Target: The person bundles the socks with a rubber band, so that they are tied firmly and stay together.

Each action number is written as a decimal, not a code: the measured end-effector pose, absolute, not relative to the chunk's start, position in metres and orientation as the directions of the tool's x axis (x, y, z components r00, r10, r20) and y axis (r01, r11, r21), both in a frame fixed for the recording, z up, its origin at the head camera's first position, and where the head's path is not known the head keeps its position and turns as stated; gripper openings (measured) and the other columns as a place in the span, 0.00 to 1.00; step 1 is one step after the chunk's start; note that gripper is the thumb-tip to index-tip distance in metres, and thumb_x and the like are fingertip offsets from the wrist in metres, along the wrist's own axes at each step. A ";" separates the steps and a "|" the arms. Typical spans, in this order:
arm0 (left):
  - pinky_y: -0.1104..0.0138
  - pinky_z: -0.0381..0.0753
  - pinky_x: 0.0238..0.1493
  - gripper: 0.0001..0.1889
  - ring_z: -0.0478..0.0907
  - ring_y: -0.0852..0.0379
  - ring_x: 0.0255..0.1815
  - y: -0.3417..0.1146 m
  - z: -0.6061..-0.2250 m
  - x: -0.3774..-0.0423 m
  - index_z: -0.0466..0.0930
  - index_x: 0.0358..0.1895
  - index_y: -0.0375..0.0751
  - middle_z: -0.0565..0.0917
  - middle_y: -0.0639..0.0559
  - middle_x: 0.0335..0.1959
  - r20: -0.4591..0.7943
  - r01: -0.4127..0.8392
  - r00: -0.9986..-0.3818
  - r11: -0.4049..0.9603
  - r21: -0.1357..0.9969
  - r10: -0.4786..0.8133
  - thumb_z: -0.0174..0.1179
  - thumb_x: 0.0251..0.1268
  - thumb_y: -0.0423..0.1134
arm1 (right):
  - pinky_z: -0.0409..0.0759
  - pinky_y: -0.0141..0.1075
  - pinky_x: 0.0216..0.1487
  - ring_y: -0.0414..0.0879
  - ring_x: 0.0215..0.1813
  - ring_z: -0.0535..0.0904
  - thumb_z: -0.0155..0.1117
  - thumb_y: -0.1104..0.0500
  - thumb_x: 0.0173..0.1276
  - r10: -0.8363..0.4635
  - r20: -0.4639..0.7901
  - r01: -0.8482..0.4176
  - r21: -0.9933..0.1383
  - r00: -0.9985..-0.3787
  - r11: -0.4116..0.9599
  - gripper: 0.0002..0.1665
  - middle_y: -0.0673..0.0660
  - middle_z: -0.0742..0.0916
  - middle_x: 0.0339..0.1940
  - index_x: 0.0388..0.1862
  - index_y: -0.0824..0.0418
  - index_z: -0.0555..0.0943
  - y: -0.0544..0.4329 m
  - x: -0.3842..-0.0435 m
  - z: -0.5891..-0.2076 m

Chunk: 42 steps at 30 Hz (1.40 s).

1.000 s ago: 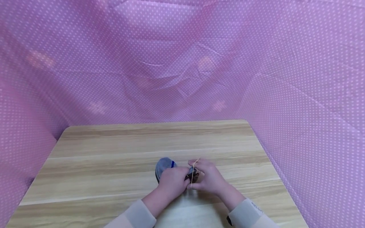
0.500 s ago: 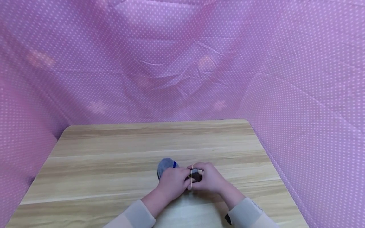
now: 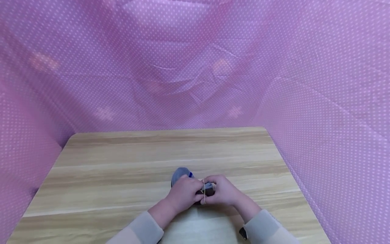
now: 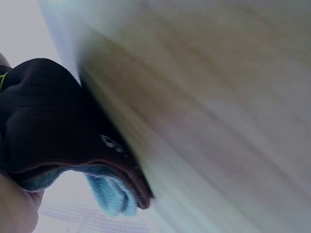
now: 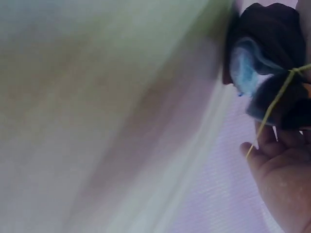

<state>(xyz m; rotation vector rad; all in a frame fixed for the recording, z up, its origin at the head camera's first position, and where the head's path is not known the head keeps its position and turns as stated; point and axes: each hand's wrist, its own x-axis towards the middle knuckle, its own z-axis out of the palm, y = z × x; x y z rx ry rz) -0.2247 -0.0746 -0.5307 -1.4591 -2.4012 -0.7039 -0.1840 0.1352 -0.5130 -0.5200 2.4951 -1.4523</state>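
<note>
A folded bundle of socks (image 3: 179, 173), grey-blue with a dark blue stripe at its rounded end, lies low over the wooden table. My left hand (image 3: 184, 194) grips its middle and covers much of it. Dark cloth (image 4: 48, 116) with a small pale mark and light blue fluffy lining fills the left side of the left wrist view. At the bundle's right end, my right hand (image 3: 224, 191) curves its thumb and fingers around, holding a thin yellow rubber band (image 3: 204, 189) stretched between them. In the right wrist view the band (image 5: 274, 104) crosses the dark cuff.
The wood-grain table (image 3: 122, 159) extends beyond and to both sides of the hands. Pink-purple dotted cloth (image 3: 195, 67) hangs behind it and at the sides. A small dark object (image 3: 243, 233) shows beside the right sleeve cuff.
The bundle's rounded end has shifted slightly right. My right fingers have come left and down toward my left hand, and the stretched band now stands more upright and shorter.
</note>
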 end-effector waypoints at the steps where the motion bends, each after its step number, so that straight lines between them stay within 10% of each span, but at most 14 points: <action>1: 0.63 0.72 0.35 0.16 0.79 0.62 0.27 -0.074 -0.530 -0.225 0.77 0.27 0.50 0.84 0.62 0.26 0.446 0.892 -0.452 0.379 0.246 0.773 0.78 0.54 0.49 | 0.80 0.38 0.59 0.39 0.48 0.85 0.88 0.56 0.52 -0.404 -0.003 -0.209 -0.852 -0.915 0.480 0.22 0.39 0.90 0.43 0.46 0.50 0.89 0.134 -0.184 -0.511; 7: 0.62 0.71 0.37 0.21 0.80 0.61 0.25 -0.072 -0.527 -0.222 0.75 0.28 0.48 0.86 0.59 0.26 0.460 0.902 -0.430 0.388 0.187 0.777 0.81 0.48 0.50 | 0.79 0.38 0.57 0.36 0.42 0.82 0.90 0.53 0.48 -0.412 -0.029 -0.241 -0.773 -0.911 0.587 0.23 0.37 0.87 0.38 0.40 0.48 0.86 0.129 -0.182 -0.499; 14: 0.61 0.73 0.43 0.33 0.80 0.59 0.24 -0.069 -0.529 -0.220 0.73 0.45 0.40 0.86 0.53 0.27 0.587 0.907 -0.418 0.356 0.225 0.693 0.84 0.42 0.48 | 0.57 0.68 0.77 0.33 0.42 0.82 0.93 0.51 0.43 -0.424 0.007 -0.314 -0.684 -0.905 0.659 0.27 0.34 0.85 0.34 0.37 0.49 0.83 0.126 -0.181 -0.491; 20: 0.60 0.76 0.48 0.31 0.83 0.59 0.27 -0.070 -0.529 -0.221 0.75 0.46 0.40 0.87 0.55 0.28 0.600 0.929 -0.368 0.310 0.203 0.711 0.85 0.42 0.44 | 0.63 0.61 0.77 0.33 0.38 0.82 0.92 0.52 0.45 -0.407 -0.029 -0.268 -0.709 -0.913 0.653 0.24 0.36 0.85 0.32 0.36 0.50 0.84 0.130 -0.180 -0.489; 25: 0.60 0.78 0.46 0.23 0.82 0.60 0.27 -0.072 -0.530 -0.222 0.80 0.39 0.43 0.86 0.58 0.28 0.628 0.940 -0.339 0.277 0.199 0.700 0.84 0.46 0.46 | 0.81 0.41 0.55 0.35 0.39 0.81 0.91 0.53 0.47 -0.411 -0.083 -0.226 -0.729 -0.908 0.647 0.21 0.37 0.86 0.33 0.36 0.50 0.86 0.134 -0.180 -0.492; 42: 0.59 0.83 0.41 0.13 0.83 0.58 0.37 -0.074 -0.524 -0.218 0.81 0.35 0.45 0.89 0.54 0.35 0.552 0.733 -0.659 0.271 0.624 0.511 0.78 0.58 0.42 | 0.82 0.38 0.56 0.45 0.50 0.85 0.81 0.63 0.62 -0.382 0.035 -0.159 -0.941 -0.923 0.298 0.18 0.53 0.91 0.47 0.50 0.62 0.88 0.150 -0.185 -0.520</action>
